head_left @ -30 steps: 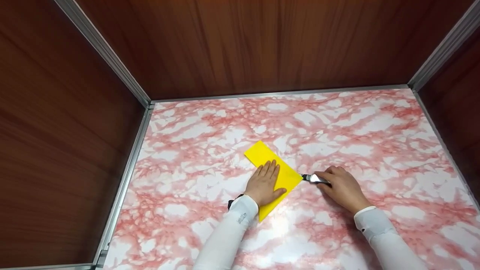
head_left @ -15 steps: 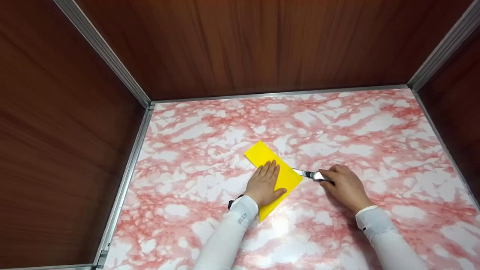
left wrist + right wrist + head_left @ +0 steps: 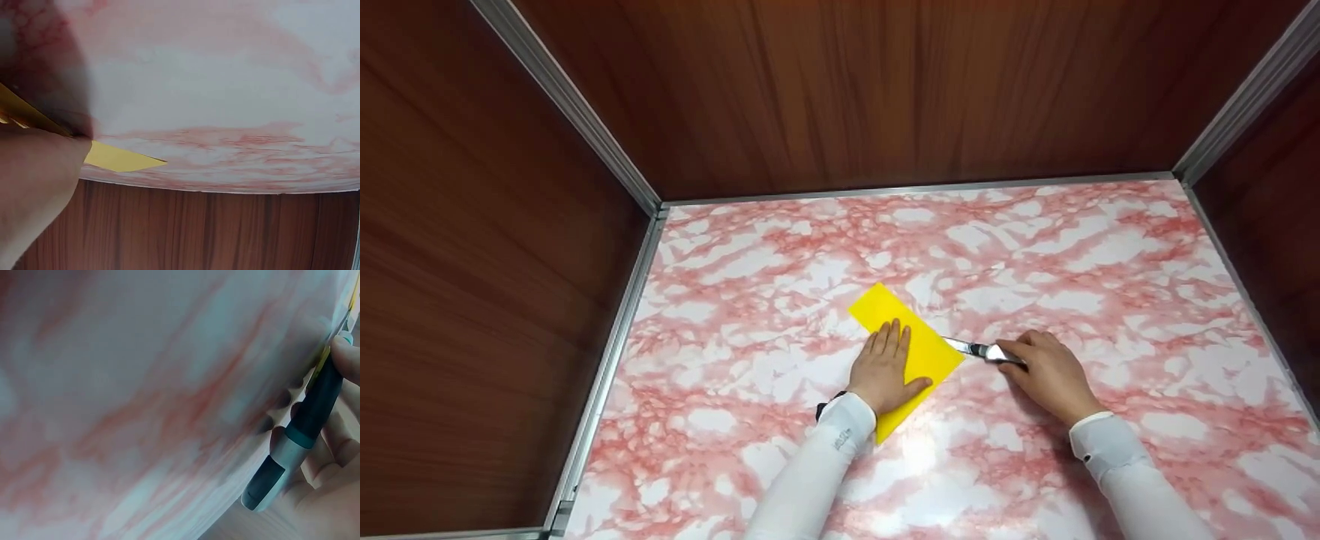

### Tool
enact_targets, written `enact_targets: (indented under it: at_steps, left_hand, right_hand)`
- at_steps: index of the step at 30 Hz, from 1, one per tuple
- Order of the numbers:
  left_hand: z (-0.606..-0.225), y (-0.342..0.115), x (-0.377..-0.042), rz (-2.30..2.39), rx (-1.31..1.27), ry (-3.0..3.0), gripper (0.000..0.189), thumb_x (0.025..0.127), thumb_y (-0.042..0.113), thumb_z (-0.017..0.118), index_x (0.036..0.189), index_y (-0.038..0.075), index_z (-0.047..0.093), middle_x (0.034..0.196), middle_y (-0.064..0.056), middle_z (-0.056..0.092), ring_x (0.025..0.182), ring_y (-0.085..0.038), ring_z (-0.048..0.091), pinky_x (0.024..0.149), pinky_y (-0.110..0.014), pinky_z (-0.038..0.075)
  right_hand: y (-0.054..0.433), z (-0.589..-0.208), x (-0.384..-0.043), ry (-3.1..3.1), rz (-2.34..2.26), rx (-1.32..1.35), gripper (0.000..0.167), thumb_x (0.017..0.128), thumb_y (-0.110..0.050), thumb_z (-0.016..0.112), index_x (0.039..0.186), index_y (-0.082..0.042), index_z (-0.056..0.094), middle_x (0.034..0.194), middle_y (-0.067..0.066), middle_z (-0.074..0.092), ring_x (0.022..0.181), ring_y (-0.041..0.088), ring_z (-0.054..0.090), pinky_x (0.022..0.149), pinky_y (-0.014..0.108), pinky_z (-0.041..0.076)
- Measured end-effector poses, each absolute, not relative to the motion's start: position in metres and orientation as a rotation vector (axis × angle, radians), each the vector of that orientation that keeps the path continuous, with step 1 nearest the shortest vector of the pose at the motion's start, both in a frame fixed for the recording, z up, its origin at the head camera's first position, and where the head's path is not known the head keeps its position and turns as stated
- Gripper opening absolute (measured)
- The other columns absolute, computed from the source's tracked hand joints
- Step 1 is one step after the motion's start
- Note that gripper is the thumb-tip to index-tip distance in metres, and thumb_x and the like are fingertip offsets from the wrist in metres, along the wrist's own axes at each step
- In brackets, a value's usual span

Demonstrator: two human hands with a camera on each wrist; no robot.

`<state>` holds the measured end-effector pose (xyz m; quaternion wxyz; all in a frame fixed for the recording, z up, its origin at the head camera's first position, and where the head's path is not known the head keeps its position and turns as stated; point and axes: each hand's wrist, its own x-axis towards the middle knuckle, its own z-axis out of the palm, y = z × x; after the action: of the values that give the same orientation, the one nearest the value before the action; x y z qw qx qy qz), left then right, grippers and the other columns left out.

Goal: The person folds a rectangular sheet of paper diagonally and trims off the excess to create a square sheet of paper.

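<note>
A yellow sheet of paper (image 3: 936, 361), bent in outline like a folded piece, lies on the marbled table. My left hand (image 3: 880, 371) rests flat on it, fingers straight and thumb spread toward its lower right edge. In the left wrist view, a pale yellow corner (image 3: 121, 157) shows past that hand. My right hand (image 3: 1051, 375) grips a utility knife (image 3: 997, 353) with a silver and black handle. Its blade (image 3: 958, 344) is out and lies along the paper's upper right edge, close to the right corner. The right wrist view shows the knife's handle (image 3: 312, 413) between thumb and curled fingers.
The red and white marbled tabletop (image 3: 750, 375) spreads around both hands. Dark wood panels (image 3: 847, 97) wall it at the back, left and right, with metal strips (image 3: 615, 352) along their joints.
A second ago the knife's blade was mostly hidden at the paper's right corner. It has since come into view along the upper right edge. The left hand's fingers have shifted slightly left.
</note>
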<state>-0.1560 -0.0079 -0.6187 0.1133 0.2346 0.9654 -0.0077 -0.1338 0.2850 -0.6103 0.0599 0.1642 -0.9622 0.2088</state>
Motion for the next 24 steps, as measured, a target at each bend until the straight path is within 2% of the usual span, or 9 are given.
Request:
enact_targets:
  at_steps: [4,15,24]
  left_hand:
    - [-0.614,-0.009,-0.156,-0.054,0.722,2.812,0.096,0.090,0.076,0.025,0.157,0.009,0.004,0.162,-0.010,-0.001,0.148,-0.024,-0.001,0.117,-0.038,0.003]
    - [-0.616,-0.009,-0.157,-0.063,0.851,2.766,0.096,0.091,0.074,0.028,0.157,0.009,0.006,0.162,-0.009,-0.001,0.147,-0.024,-0.004,0.117,-0.038,0.002]
    - [-0.615,-0.010,-0.156,-0.073,0.878,2.762,0.096,0.091,0.075,0.028,0.157,0.009,0.007,0.162,-0.009,-0.001,0.148,-0.023,-0.003,0.117,-0.038,0.002]
  right_hand:
    - [0.284,-0.611,-0.133,-2.912,0.631,0.509,0.041,0.083,-0.024,0.079,0.122,-0.015,0.070,0.093,-0.001,0.056,0.084,0.022,0.049,0.071,0.041,0.041]
    - [0.276,-0.608,-0.134,-2.989,0.633,0.523,0.042,0.084,-0.025,0.077,0.125,-0.017,0.068,0.092,-0.002,0.054,0.083,0.019,0.046,0.070,0.037,0.038]
    - [0.269,-0.609,-0.137,-3.002,0.622,0.521,0.042,0.084,-0.025,0.077,0.125,-0.017,0.068,0.093,-0.003,0.053,0.085,0.019,0.047,0.073,0.038,0.040]
